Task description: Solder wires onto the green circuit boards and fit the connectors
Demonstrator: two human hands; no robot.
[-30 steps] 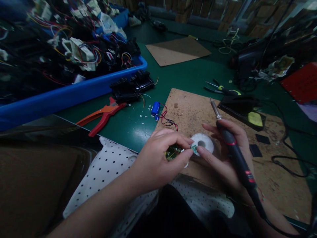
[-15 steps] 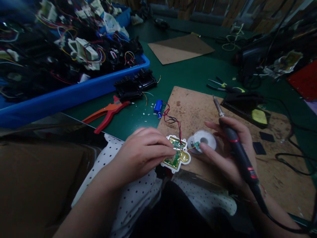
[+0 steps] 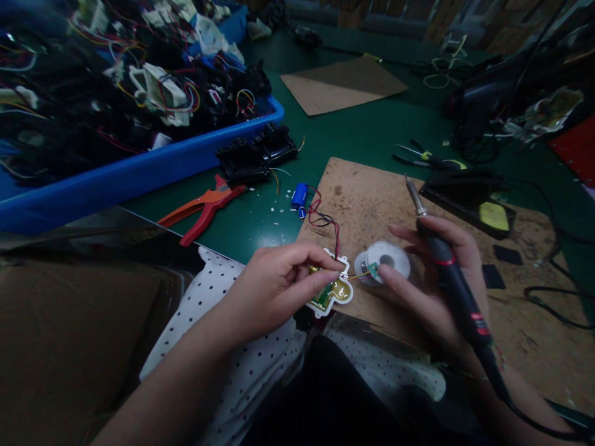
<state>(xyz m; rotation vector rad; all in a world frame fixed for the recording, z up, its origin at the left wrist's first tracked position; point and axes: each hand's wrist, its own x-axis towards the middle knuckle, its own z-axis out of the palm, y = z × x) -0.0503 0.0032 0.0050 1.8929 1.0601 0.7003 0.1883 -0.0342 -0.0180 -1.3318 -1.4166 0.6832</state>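
Note:
My left hand (image 3: 290, 279) is closed in a pinch, thumb and forefinger on thin wires (image 3: 357, 276). Beneath it lies a white-rimmed casing (image 3: 343, 291) with a green circuit board and yellowish glossy filling, partly hidden by the fingers. Red and black leads run from the casing to a blue cylindrical cell (image 3: 300, 195). In my right hand (image 3: 446, 279) is a soldering iron (image 3: 441, 260), its tip pointing up and away from the work. That hand's thumb touches a small green circuit board (image 3: 373, 270), at the wires' other end, in front of a solder spool (image 3: 395, 257).
A wooden board (image 3: 362, 192) lies under the work. Red-orange cutters (image 3: 204, 207) and black plastic parts (image 3: 246, 158) are left, beside a blue bin (image 3: 139, 170) of wired parts. Pliers (image 3: 430, 160) and a soldering stand with yellow sponge (image 3: 493, 217) are right.
My left fingers have lifted and drawn together into a pinch over the casing, from lying flatter across it. My right hand keeps its hold; the whole view has shifted slightly.

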